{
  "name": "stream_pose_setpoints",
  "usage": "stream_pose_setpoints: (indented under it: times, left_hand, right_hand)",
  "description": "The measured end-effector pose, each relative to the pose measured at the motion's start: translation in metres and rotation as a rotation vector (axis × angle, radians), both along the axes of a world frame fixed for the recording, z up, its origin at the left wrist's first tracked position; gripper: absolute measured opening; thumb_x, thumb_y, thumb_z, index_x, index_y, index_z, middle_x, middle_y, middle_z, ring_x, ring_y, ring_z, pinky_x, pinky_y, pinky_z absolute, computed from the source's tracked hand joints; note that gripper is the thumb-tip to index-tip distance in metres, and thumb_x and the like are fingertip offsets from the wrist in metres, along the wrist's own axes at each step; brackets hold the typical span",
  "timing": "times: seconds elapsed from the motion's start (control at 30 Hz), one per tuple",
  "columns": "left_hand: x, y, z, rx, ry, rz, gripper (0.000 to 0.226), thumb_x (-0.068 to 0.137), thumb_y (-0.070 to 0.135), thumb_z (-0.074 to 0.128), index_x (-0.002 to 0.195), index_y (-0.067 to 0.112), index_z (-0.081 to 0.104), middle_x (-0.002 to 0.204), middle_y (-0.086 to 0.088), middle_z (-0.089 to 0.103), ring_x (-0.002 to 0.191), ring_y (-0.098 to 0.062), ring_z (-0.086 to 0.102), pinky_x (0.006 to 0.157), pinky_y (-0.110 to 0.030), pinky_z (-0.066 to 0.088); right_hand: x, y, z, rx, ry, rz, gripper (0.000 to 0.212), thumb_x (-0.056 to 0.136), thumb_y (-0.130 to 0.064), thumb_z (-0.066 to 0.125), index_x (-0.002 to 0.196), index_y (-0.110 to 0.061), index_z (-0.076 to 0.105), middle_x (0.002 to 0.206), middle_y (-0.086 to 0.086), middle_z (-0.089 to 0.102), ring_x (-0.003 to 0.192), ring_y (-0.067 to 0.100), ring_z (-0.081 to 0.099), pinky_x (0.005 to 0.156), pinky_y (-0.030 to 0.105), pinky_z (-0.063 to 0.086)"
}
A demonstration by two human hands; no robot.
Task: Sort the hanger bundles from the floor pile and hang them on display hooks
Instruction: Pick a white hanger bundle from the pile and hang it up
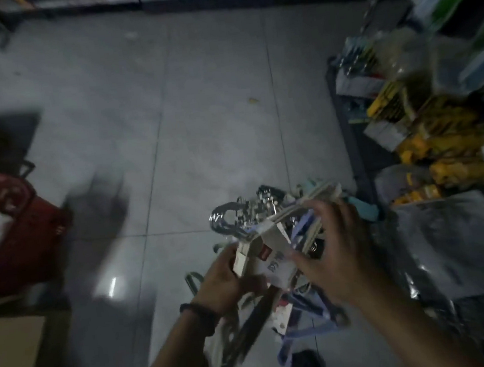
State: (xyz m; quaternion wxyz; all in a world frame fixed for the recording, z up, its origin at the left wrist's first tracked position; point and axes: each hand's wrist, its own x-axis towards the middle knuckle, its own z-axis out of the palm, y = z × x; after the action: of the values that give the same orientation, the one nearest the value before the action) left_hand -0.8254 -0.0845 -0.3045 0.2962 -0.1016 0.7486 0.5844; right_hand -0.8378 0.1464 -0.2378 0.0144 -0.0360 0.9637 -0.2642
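Two hands work over a tiled floor [215,144]: the left hand [225,280] and right hand [336,251] both grip one cream hanger bundle [267,251] with a paper label, fingers clenched around it. Beneath lies the tangled floor pile [294,321], seemingly plastic hangers in lilac, grey and teal, too blurred to count.

Hanger pile lying on the floor, near centre.
A hanger pile [270,240] is sitting on the floor [197,113], shelves [435,103] standing right, a basket [16,237] resting left.
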Motion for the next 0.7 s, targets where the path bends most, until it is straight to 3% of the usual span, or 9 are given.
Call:
stream_pose_setpoints:
  times: [0.1, 0.17, 0.23, 0.3, 0.43, 0.5, 0.57, 0.63, 0.7]
  left_hand:
    - [-0.022, 0.000, 0.095, -0.083, 0.140, -0.172, 0.055, 0.076, 0.009, 0.091, 0.122, 0.018, 0.061, 0.111, 0.004, 0.071, 0.092, 0.001, 0.069, 0.069, -0.016, 0.057]
    - [-0.031, 0.001, 0.155, -0.129, 0.224, -0.265, 0.061, 0.071, 0.019, 0.096, 0.122, 0.022, 0.062, 0.114, 0.006, 0.072, 0.097, 0.000, 0.068, 0.079, -0.020, 0.059]
    - [-0.039, 0.003, 0.211, -0.155, 0.300, -0.331, 0.070, 0.064, 0.032, 0.097, 0.125, 0.029, 0.063, 0.118, 0.006, 0.073, 0.106, -0.009, 0.070, 0.094, -0.041, 0.060]
    - [-0.044, 0.006, 0.257, -0.129, 0.355, -0.381, 0.073, 0.063, 0.036, 0.097, 0.127, 0.027, 0.064, 0.121, 0.003, 0.074, 0.113, -0.019, 0.071, 0.098, -0.051, 0.058]
    - [-0.051, 0.017, 0.336, -0.272, 0.533, -0.441, 0.072, 0.071, 0.031, 0.096, 0.133, 0.033, 0.061, 0.123, 0.009, 0.072, 0.113, -0.007, 0.068, 0.100, -0.041, 0.056]
    - [-0.046, 0.025, 0.361, -0.577, 0.749, -0.273, 0.086, 0.065, 0.057, 0.093, 0.140, 0.043, 0.052, 0.135, 0.011, 0.061, 0.125, -0.012, 0.058, 0.106, -0.046, 0.049]
    - [-0.028, 0.040, 0.371, -0.804, 0.891, 0.133, 0.094, 0.059, 0.066, 0.091, 0.141, 0.044, 0.050, 0.146, 0.002, 0.048, 0.135, -0.026, 0.044, 0.109, -0.050, 0.039]
    - [-0.004, 0.068, 0.371, -0.678, 0.876, 0.599, 0.091, 0.060, 0.051, 0.096, 0.136, 0.031, 0.051, 0.142, -0.009, 0.045, 0.132, -0.034, 0.042, 0.106, -0.048, 0.037]
    - [0.010, 0.094, 0.374, -0.244, 0.614, 0.844, 0.094, 0.064, 0.048, 0.096, 0.138, 0.023, 0.042, 0.139, -0.010, 0.044, 0.130, -0.035, 0.046, 0.107, -0.049, 0.041]
  right_hand:
    - [-0.026, -0.002, 0.093, 0.282, -0.042, 0.261, 0.096, 0.068, -0.077, 0.070, 0.147, -0.029, 0.042, 0.146, -0.001, 0.040, 0.143, 0.024, 0.031, 0.116, 0.051, 0.026]
    - [-0.035, -0.002, 0.150, 0.370, -0.197, 0.350, 0.107, 0.065, -0.088, 0.061, 0.152, -0.031, 0.037, 0.151, -0.004, 0.043, 0.145, 0.020, 0.033, 0.120, 0.051, 0.022]
    - [-0.041, 0.000, 0.205, 0.322, -0.291, 0.362, 0.105, 0.065, -0.085, 0.068, 0.151, -0.033, 0.041, 0.149, -0.005, 0.052, 0.135, 0.019, 0.048, 0.113, 0.046, 0.038]
    - [-0.042, 0.008, 0.250, 0.225, -0.336, 0.364, 0.094, 0.066, -0.075, 0.079, 0.145, -0.034, 0.048, 0.144, -0.005, 0.057, 0.125, 0.019, 0.056, 0.102, 0.040, 0.049]
    - [-0.038, 0.031, 0.310, 0.035, -0.287, 0.264, 0.076, 0.065, -0.073, 0.083, 0.127, -0.033, 0.065, 0.122, -0.009, 0.066, 0.102, 0.010, 0.063, 0.084, 0.030, 0.054]
    - [-0.035, 0.044, 0.325, -0.073, -0.231, 0.179, 0.068, 0.065, -0.073, 0.083, 0.117, -0.030, 0.071, 0.112, -0.012, 0.070, 0.096, 0.008, 0.066, 0.084, 0.033, 0.057]
    - [-0.029, 0.059, 0.334, -0.214, -0.167, 0.053, 0.056, 0.065, -0.068, 0.085, 0.106, -0.031, 0.074, 0.101, -0.016, 0.074, 0.089, 0.005, 0.069, 0.084, 0.035, 0.059]
    - [-0.023, 0.071, 0.340, -0.388, -0.114, -0.077, 0.039, 0.067, -0.059, 0.089, 0.093, -0.034, 0.075, 0.088, -0.019, 0.076, 0.081, 0.002, 0.070, 0.075, 0.031, 0.057]
    - [-0.012, 0.078, 0.348, -0.588, -0.098, -0.177, 0.031, 0.072, -0.048, 0.091, 0.093, -0.028, 0.078, 0.084, -0.014, 0.078, 0.074, 0.008, 0.072, 0.066, 0.029, 0.052]
